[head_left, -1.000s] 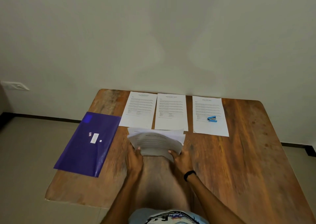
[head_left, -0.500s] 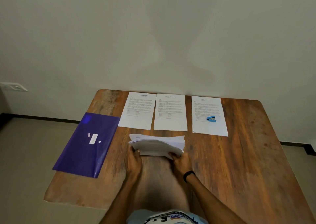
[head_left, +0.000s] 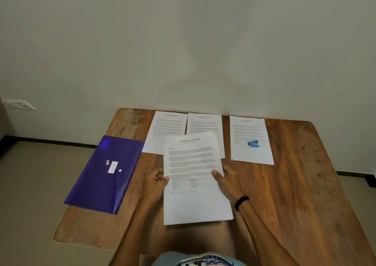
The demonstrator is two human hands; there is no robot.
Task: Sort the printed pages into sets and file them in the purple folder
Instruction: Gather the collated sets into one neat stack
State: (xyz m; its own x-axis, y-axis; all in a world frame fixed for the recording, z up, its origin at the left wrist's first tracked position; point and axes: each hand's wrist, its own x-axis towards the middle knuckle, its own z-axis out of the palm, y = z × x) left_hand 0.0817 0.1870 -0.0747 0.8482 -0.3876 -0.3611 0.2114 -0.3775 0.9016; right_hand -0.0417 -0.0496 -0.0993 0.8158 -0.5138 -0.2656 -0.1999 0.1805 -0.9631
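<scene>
Head view: left hand [head_left: 157,181] and right hand [head_left: 227,179] grip unsorted stack [head_left: 195,174] — three pages [head_left: 250,127] at 12 o'clock (purple folder [head_left: 105,174] likely unfilled).

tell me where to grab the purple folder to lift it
Grip the purple folder at its near left corner, which juts slightly past the table edge. It lies flat and thin, so there's little to catch elsewhere. Come from the left, thumb on top and fingers under the overhang. The left hand, now holding the stack of pages, is nearer.
</scene>
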